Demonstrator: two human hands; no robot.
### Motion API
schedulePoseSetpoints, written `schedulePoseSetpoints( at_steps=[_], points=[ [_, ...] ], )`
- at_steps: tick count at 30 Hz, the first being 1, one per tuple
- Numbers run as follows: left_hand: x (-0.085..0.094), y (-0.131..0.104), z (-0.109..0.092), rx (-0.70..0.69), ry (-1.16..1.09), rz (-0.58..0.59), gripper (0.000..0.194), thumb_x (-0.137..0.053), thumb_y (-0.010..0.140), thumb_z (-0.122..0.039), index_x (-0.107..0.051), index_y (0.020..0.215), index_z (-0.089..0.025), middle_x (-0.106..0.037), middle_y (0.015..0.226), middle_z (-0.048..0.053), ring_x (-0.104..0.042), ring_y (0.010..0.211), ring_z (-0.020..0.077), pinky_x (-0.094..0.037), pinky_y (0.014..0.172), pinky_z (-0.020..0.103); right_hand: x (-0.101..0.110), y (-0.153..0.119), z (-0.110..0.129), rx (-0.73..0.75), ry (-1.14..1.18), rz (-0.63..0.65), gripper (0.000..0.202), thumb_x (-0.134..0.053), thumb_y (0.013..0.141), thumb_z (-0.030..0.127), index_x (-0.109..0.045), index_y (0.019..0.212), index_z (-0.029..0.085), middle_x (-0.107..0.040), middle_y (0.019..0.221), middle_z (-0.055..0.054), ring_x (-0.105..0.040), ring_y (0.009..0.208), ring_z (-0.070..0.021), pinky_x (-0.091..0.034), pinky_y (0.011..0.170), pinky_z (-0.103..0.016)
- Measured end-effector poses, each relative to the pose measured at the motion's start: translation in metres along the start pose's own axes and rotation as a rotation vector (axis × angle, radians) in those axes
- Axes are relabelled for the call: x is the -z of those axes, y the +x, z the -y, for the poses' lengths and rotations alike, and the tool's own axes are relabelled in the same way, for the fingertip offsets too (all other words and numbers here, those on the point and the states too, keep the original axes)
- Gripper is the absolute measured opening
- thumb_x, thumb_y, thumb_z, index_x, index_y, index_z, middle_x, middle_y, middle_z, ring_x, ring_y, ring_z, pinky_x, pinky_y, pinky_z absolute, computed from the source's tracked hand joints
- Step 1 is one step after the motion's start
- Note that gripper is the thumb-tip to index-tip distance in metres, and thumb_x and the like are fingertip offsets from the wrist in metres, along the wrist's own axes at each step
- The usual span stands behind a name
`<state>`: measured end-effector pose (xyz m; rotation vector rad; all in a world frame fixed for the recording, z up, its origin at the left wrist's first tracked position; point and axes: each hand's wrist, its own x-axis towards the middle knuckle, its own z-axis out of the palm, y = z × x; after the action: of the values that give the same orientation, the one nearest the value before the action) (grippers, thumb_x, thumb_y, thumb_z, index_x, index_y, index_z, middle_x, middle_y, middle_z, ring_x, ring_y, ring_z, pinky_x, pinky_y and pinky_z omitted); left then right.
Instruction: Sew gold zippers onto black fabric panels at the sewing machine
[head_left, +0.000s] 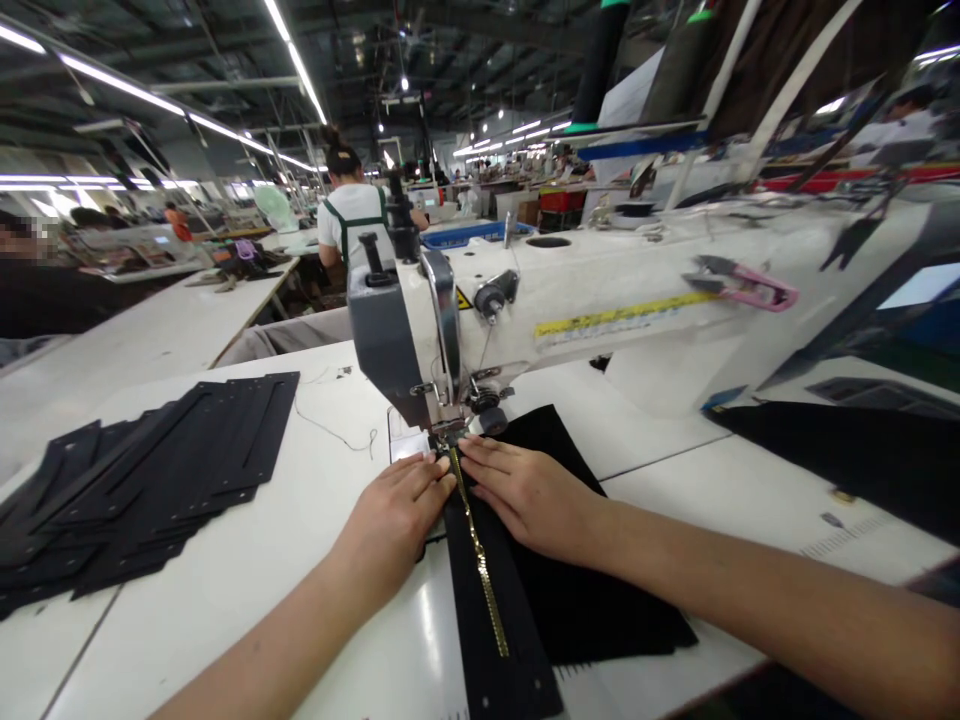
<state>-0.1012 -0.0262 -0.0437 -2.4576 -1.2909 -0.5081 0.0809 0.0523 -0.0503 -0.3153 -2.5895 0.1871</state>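
A narrow black piece with a gold-toothed zipper along its middle runs under the presser foot of a sewing machine. My left hand is at the strip's left edge, close to the foot, its fingers together and thumb against the piece. On the zipper's other side my right hand lies flat, fingers stretched out toward the foot and pressing on the strip. A wider black panel lies beneath my right hand and forearm. The needle tip cannot be made out.
Several black slotted pieces lie overlapped at the left of the white table. The machine arm spans the right, with pink-handled snips on it. More black fabric lies at the right. A person sits ahead.
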Motion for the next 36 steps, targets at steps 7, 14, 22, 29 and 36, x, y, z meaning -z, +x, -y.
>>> schedulePoseSetpoints(
  at_steps=[7, 14, 22, 29, 36],
  points=[
    [-0.001, 0.001, -0.002, 0.038, 0.008, -0.025, 0.025, -0.038, 0.085, -0.008, -0.059, 0.097, -0.01, -0.064, 0.097, 0.012, -0.06, 0.091, 0.022, -0.052, 0.082, 0.039, -0.002, 0.0, -0.002, 0.009, -0.008, 0.002, 0.034, -0.038, 0.087, 0.014, -0.056, 0.112, 0.0, -0.054, 0.119, -0.02, -0.049, 0.114, -0.0235, -0.037, 0.1, -0.036],
    [-0.002, 0.003, -0.001, 0.121, -0.008, 0.017, 0.021, -0.045, 0.081, -0.008, -0.058, 0.098, -0.009, -0.061, 0.092, 0.012, -0.058, 0.091, 0.0239, -0.052, 0.08, 0.038, 0.002, 0.005, -0.008, -0.01, 0.077, -0.003, 0.029, -0.039, 0.088, 0.018, -0.06, 0.106, 0.009, -0.057, 0.115, -0.014, -0.049, 0.111, -0.0217, -0.04, 0.097, -0.036],
    [0.0, 0.003, -0.007, 0.226, -0.024, 0.083, 0.021, -0.047, 0.079, -0.005, -0.055, 0.097, -0.012, -0.06, 0.092, 0.01, -0.058, 0.089, 0.0213, -0.051, 0.08, 0.036, 0.011, 0.004, 0.016, -0.182, 0.18, 0.01, 0.008, -0.058, 0.074, 0.018, -0.061, 0.082, 0.016, -0.056, 0.093, -0.007, -0.049, 0.09, -0.021, -0.039, 0.082, -0.04],
    [0.004, 0.003, -0.011, 0.302, -0.075, 0.071, 0.024, -0.042, 0.078, -0.003, -0.056, 0.095, -0.014, -0.058, 0.091, 0.008, -0.057, 0.086, 0.0201, -0.051, 0.077, 0.036, 0.015, 0.021, 0.031, -0.421, 0.146, 0.129, 0.012, -0.059, 0.064, 0.018, -0.055, 0.075, 0.015, -0.057, 0.089, -0.008, -0.05, 0.088, -0.0238, -0.038, 0.075, -0.036],
    [0.013, 0.001, -0.013, 0.313, -0.162, 0.077, 0.029, -0.041, 0.076, -0.005, -0.052, 0.1, -0.016, -0.056, 0.097, 0.007, -0.057, 0.089, 0.0181, -0.051, 0.078, 0.032, 0.018, 0.027, 0.04, -0.497, 0.164, 0.201, 0.016, -0.054, 0.067, 0.009, -0.054, 0.082, 0.016, -0.061, 0.085, -0.005, -0.055, 0.08, -0.0192, -0.039, 0.071, -0.03]
  ],
)
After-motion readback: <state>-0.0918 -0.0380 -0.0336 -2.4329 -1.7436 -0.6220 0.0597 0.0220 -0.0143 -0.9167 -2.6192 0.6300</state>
